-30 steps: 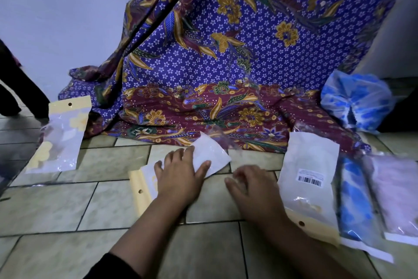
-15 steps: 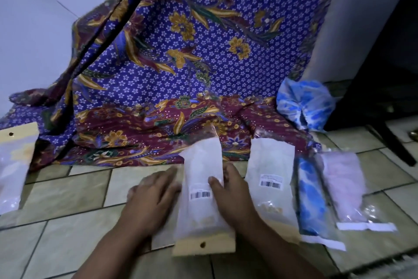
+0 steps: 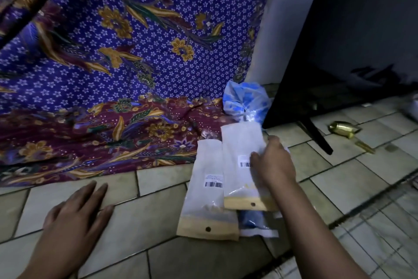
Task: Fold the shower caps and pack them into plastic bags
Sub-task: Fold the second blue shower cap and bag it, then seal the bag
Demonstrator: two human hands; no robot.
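Observation:
Two packed plastic bags with barcode labels and tan header strips lie on the tiled floor. My right hand (image 3: pixel 272 161) grips the right-hand bag (image 3: pixel 239 143), which lies on top of other packed bags; a blue one (image 3: pixel 251 220) shows beneath it. The left-hand bag (image 3: pixel 209 201) lies flat beside it, partly under its edge. My left hand (image 3: pixel 77 215) rests flat on the floor tiles with fingers spread, well left of the bags. A loose blue and white shower cap (image 3: pixel 247 102) sits crumpled behind the bags.
A purple and maroon floral cloth (image 3: pixel 126 70) hangs down and spreads over the floor behind the bags. A black panel on a thin leg (image 3: pixel 339 57) stands at the right. A small brass object (image 3: pixel 345 130) lies on the tiles beyond it.
The view swung right. My right hand carried the bag it held to the right and laid it on the pile of packed bags. My left hand let go and rests on the floor.

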